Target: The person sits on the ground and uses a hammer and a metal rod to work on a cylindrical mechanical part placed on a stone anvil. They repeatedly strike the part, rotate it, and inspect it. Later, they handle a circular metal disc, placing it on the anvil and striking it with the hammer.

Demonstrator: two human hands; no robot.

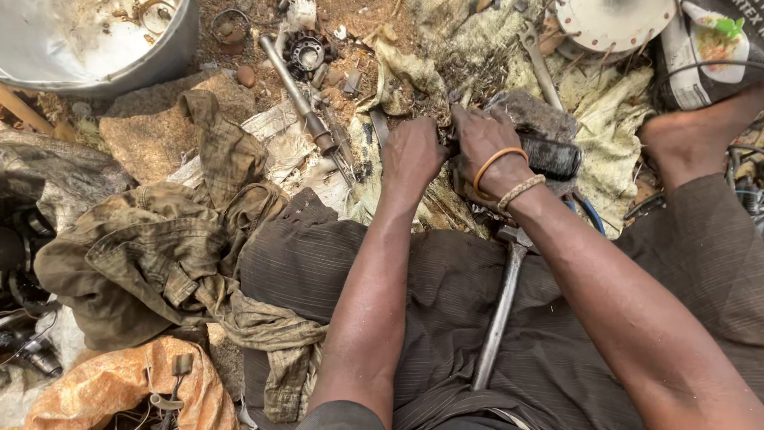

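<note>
This was a rough outdoor repair spot on bare dirt, not a fitted workshop. Beyond the left hand lay a socket wrench, a gear and scattered small parts. A spanner lay beyond the right hand, a hammer below it. Greasy rags and a metal basin lay far to the left.

both hands hide the small part they grip, perhaps metal; the basin is cut off.
</note>
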